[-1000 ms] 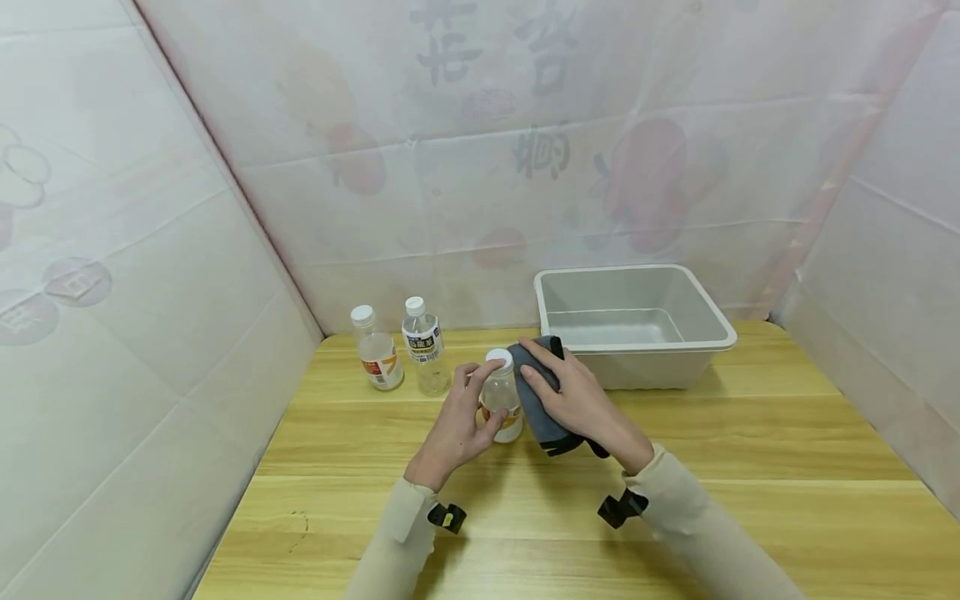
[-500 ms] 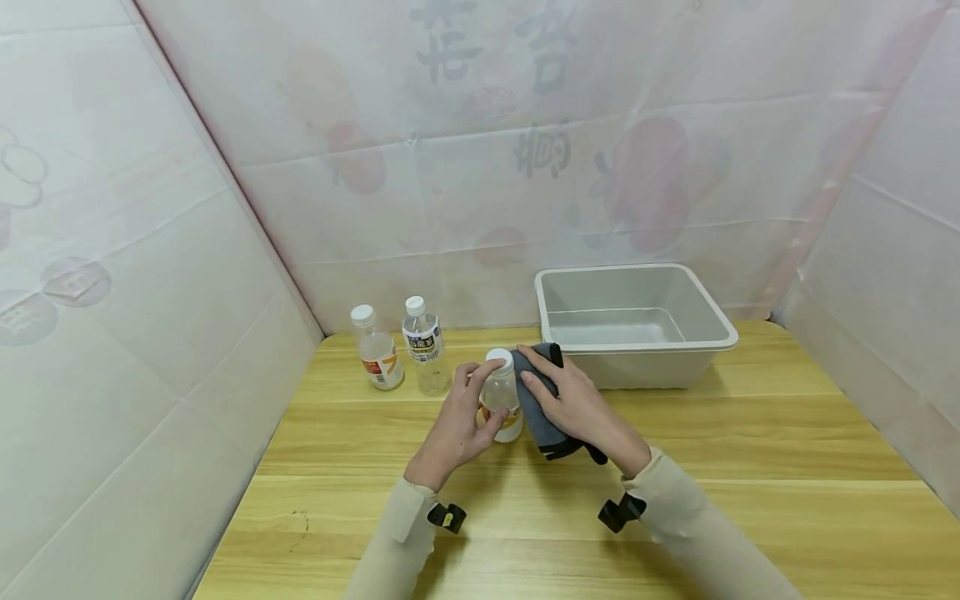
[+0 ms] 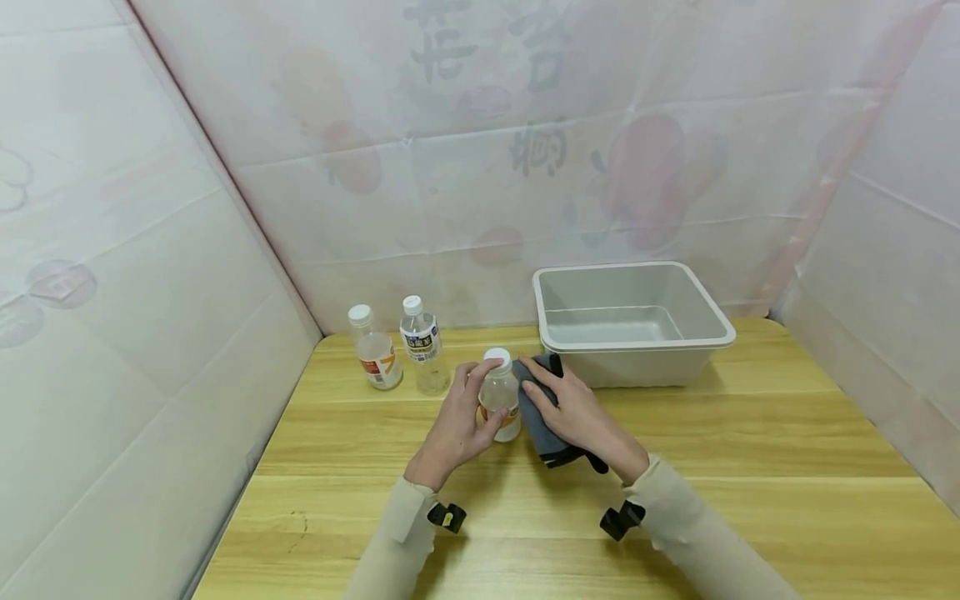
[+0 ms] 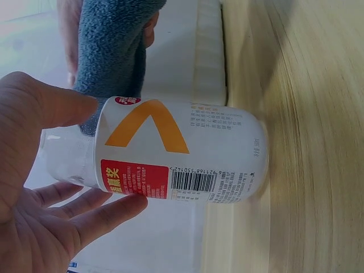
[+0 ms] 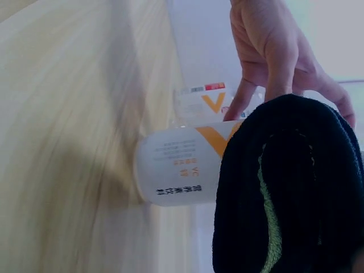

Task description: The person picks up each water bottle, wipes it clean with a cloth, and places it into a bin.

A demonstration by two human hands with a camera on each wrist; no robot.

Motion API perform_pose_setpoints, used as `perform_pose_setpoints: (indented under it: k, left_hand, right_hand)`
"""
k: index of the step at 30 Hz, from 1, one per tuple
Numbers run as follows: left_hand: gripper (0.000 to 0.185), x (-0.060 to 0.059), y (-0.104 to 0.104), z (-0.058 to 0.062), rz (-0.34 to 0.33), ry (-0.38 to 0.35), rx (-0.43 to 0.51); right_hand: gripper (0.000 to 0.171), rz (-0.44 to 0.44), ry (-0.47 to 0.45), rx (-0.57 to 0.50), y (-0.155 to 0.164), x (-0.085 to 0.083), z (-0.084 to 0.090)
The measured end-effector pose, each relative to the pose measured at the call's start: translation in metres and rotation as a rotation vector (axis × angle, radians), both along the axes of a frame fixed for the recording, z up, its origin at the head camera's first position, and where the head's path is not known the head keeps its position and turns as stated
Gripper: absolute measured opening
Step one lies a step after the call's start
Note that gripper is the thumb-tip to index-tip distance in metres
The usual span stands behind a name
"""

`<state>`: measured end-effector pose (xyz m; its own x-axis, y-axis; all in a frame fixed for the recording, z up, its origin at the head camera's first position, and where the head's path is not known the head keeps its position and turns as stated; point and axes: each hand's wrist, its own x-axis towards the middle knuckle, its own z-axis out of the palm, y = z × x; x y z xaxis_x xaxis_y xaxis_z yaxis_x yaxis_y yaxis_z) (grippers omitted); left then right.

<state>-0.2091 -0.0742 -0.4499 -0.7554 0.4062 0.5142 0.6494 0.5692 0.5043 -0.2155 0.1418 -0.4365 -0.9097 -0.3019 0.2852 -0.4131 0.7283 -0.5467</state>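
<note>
A clear plastic bottle (image 3: 498,385) with a white cap stands upright on the table, its white label marked with an orange V. My left hand (image 3: 454,423) grips it from the left, and in the left wrist view the thumb and fingers lie on opposite sides of the bottle (image 4: 182,142). One left finger reaches up to the cap. On the bottle's right side, my right hand (image 3: 581,410) holds a folded grey towel (image 3: 542,429) with black edging against it. In the right wrist view the dark towel (image 5: 290,187) hides the bottle's upper part.
Two more capped bottles stand at the back left: one with a red-and-orange label (image 3: 380,362), the other a clear bottle with a dark-and-white label (image 3: 422,342). Behind my right hand sits a grey plastic tub (image 3: 637,367). Cloth walls (image 3: 465,192) enclose the wooden table (image 3: 337,500).
My right hand and the towel have slid slightly down along the bottle's side, toward me. The left hand and bottle keep their place.
</note>
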Motion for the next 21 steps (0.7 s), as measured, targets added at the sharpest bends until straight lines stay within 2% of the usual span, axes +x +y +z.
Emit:
perform_pose_setpoints:
  k: [21]
  left_hand:
    - [0.073,0.002,0.001,0.0,0.013,-0.024,-0.01]
  right_hand:
    - [0.048,-0.003,-0.018,0.009,0.0,0.003,-0.012]
